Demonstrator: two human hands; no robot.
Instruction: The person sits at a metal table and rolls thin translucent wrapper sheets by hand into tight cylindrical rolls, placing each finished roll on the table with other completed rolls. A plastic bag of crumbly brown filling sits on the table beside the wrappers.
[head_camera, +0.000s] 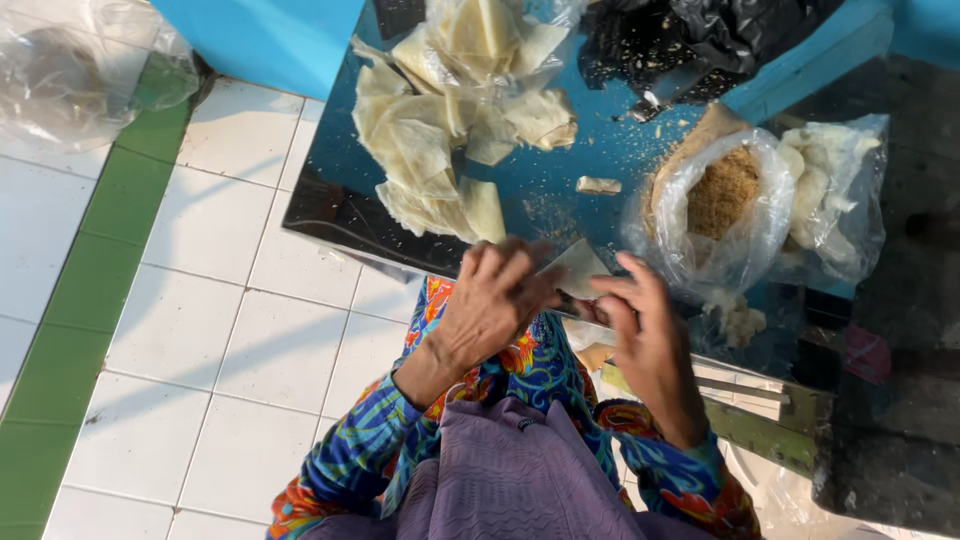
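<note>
I look down on my two hands at the near edge of a shiny blue table (560, 190). My left hand (492, 300) and right hand (640, 325) meet just over that edge, both closed lightly on one thin pale wrapper (580, 266); fingers pinch its lower sides, the palms stay apart. The wrapper's pointed upper end aims away from me, toward the table's middle, its long axis running roughly near to far. Left of the table lies open white tiled floor (200, 300) with a green strip. Right of the hands the table edge is crowded. On the table beyond the hands sits a loose pile (425, 160) of folded pale wrappers. To the right of the pile, a clear bag (720, 200) holds brown crumbs, and a second clear bag (835, 190) beside it holds pale lumps. A black bag (700, 35) lies at the far edge.
</note>
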